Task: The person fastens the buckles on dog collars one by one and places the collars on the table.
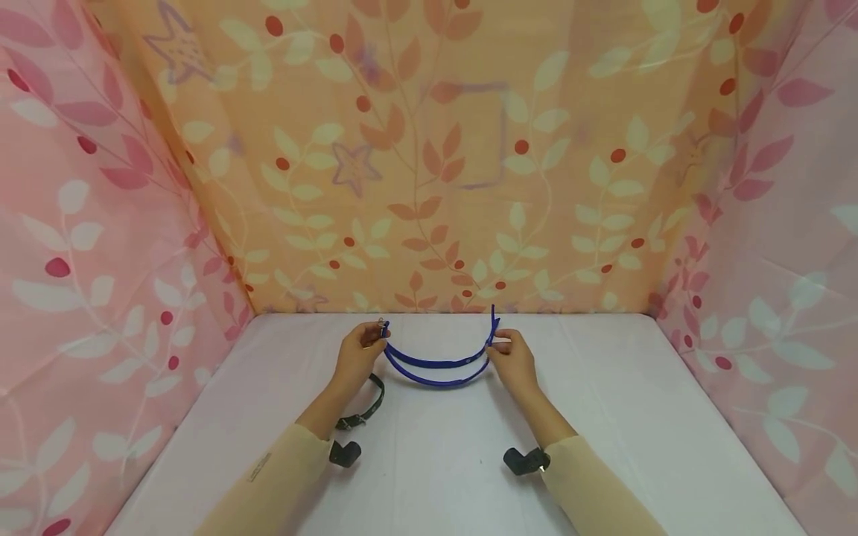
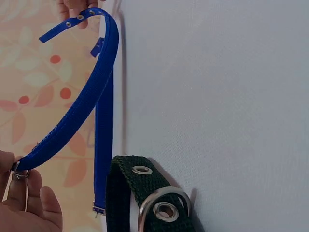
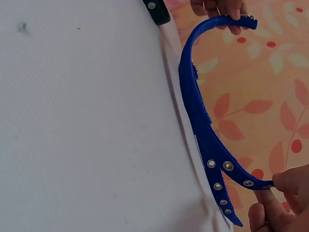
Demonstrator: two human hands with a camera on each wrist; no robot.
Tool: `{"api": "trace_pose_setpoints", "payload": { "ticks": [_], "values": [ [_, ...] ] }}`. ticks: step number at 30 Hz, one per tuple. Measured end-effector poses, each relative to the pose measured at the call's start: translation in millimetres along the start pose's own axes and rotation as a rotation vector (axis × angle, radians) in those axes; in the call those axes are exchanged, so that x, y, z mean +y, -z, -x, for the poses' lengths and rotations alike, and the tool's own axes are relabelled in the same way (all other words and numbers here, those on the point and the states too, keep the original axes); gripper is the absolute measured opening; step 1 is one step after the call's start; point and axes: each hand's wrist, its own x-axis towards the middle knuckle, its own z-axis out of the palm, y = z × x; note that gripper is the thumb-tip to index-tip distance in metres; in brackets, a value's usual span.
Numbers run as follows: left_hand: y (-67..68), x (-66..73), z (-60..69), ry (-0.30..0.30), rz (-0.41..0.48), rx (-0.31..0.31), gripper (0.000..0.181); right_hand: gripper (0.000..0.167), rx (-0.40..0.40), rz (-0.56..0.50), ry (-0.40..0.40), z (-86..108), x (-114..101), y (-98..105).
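Note:
My left hand (image 1: 358,353) pinches the buckle end of a blue pet collar (image 2: 72,118) between thumb and fingers. The eyelet end of that collar is pinched by my right hand (image 1: 515,365), with its tip sticking out past the fingers. Between the hands the strap bows in a curve. Behind it runs a second blue collar (image 2: 104,135) with a buckle at one end and eyelets at the other; whether it touches a hand I cannot tell. A dark green collar (image 1: 382,394) with a metal buckle lies beside my left wrist.
The white tabletop (image 1: 429,461) ends at a back edge just beyond the hands. Flower-patterned cloth (image 1: 429,246) hangs upright behind it and along both sides. Black wrist cameras (image 1: 345,453) sit on both sleeves.

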Motion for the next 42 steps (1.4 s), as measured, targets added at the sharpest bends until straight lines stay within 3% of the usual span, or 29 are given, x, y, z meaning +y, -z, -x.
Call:
{"api": "trace_pose_setpoints", "payload": {
  "ticks": [7,14,21,31,37,42],
  "values": [
    [6.1,8.6,9.8,-0.074,-0.046,-0.001,0.030,0.033,0.006,-0.021,0.071,13.1,-16.9,12.2],
    [12.6,24.2,22.6,-0.118,0.035,-0.006,0.029,0.032,0.001,-0.061,0.166,24.8,-33.0,23.4],
    [21.2,46.0,39.7,-0.132,0.075,-0.021,0.034,0.033,-0.029,-0.124,0.257,41.3,-52.2,37.0],
    [26.5,81.3,64.2,-0.172,0.114,-0.044,0.031,0.030,-0.043,-0.117,0.368,79.0,-95.5,62.8],
    [23.9,99.7,77.7,-0.184,0.155,-0.092,0.031,0.027,-0.006,-0.053,0.448,83.3,-90.4,72.4],
    [18.9,110.2,86.9,-0.200,0.143,-0.108,0.027,0.027,-0.030,-0.008,0.529,87.9,-89.6,80.7]
  ]
}}
